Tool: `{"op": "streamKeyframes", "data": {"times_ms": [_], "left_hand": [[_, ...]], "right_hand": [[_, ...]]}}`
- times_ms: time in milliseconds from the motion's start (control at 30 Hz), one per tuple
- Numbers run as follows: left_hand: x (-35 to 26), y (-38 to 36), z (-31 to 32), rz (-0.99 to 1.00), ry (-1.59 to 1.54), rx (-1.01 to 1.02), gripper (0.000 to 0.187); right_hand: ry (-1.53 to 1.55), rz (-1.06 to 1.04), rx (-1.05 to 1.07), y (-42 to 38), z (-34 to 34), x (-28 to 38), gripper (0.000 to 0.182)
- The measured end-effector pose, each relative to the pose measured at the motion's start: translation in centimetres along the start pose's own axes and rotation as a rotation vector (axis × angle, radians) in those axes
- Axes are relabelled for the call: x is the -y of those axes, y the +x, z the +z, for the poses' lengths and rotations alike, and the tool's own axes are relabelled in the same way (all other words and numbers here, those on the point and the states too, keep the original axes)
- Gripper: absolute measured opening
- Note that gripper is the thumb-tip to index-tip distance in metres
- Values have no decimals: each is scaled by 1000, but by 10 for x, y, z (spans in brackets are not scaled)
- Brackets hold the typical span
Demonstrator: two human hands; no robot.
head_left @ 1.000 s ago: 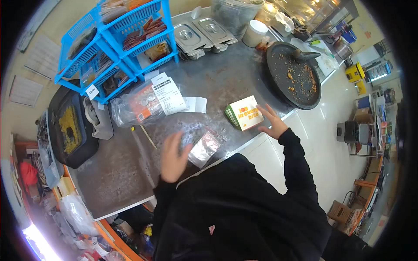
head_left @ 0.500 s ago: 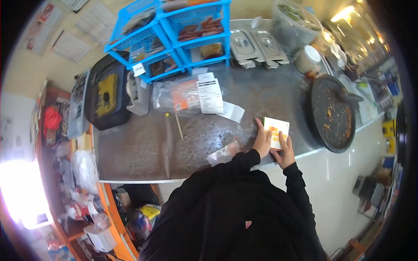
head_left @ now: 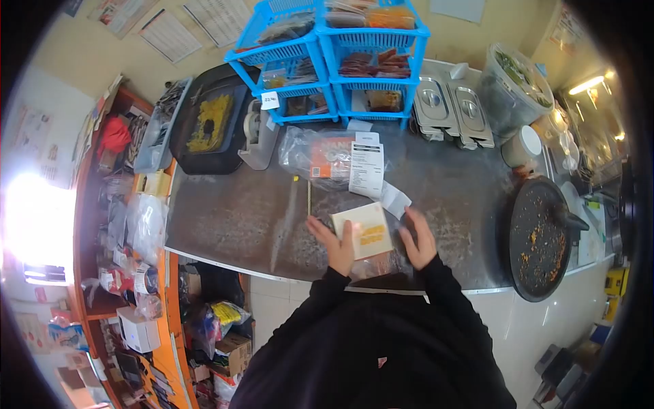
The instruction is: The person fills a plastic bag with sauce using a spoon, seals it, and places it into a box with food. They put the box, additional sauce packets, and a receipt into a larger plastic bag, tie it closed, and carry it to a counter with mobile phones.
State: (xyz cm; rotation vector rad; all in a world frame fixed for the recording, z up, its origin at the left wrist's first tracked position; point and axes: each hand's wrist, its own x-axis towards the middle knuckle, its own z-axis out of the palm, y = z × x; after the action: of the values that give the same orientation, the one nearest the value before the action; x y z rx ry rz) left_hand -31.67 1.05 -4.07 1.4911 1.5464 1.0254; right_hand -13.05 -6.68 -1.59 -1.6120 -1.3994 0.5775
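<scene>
My left hand grips the left side of a small white box with yellow-orange print, its thumb on the top face. To the box's right, my right hand is apart from it, fingers spread and holding nothing. Under the box's near edge lies a clear plastic packet, partly covered. Just beyond the box is a loose white paper slip. Behind that, a long printed receipt rests on a clear plastic bag with an orange-and-white printed item inside.
Blue stacked baskets with packets stand at the back. Beside them are lidded steel containers and a clear tub. A round dark pan with crumbs sits right; a tape dispenser and black tray left. A thin stick lies mid-table.
The box has moved left over the table in my left hand. My right hand has let go of it and opened. The camera view has also shifted.
</scene>
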Motion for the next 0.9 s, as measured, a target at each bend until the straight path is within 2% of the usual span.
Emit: {"op": "streamKeyframes", "data": {"times_ms": [33, 100, 200, 300, 333, 433, 467, 533, 567, 633, 733, 833, 900], "left_hand": [[4, 6, -6, -5, -3, -44, 91], [14, 18, -10, -13, -14, -130, 95], [36, 23, -12, 48, 177, -154, 95], [24, 21, -22, 110, 318, -210, 88], [14, 17, -26, 132, 356, -235, 84], [-13, 14, -32, 349, -10, -102, 61], [-16, 15, -31, 167, -181, 153, 53], [-20, 16, -25, -234, -510, 686, 39], [-42, 17, -24, -271, -474, 862, 30], [-72, 22, -14, -457, -612, 1028, 27], [-109, 25, -3, -595, -895, 917, 27], [-104, 33, 2, -475, -899, 914, 28], [-101, 36, 0, -505, -962, 918, 26]], "right_hand": [[-121, -31, -134, 19, 10, -14, 39], [-458, 64, -206, 44, 28, -46, 33], [-437, 345, -54, 68, 36, -58, 29], [-39, 548, 38, 72, 38, -104, 28], [-89, 506, 18, 70, 31, -109, 27], [-202, 449, -31, 53, -8, -89, 23], [81, 319, -99, 45, -17, -80, 17], [323, 254, -169, 40, -35, -26, 14], [435, 230, -216, 34, -40, 3, 13], [527, 259, -172, 27, -44, 43, 12], [549, 240, -137, 19, -38, 73, 23], [649, 220, -143, 13, -28, 81, 29], [614, 193, -121, 10, -26, 83, 36]]}}
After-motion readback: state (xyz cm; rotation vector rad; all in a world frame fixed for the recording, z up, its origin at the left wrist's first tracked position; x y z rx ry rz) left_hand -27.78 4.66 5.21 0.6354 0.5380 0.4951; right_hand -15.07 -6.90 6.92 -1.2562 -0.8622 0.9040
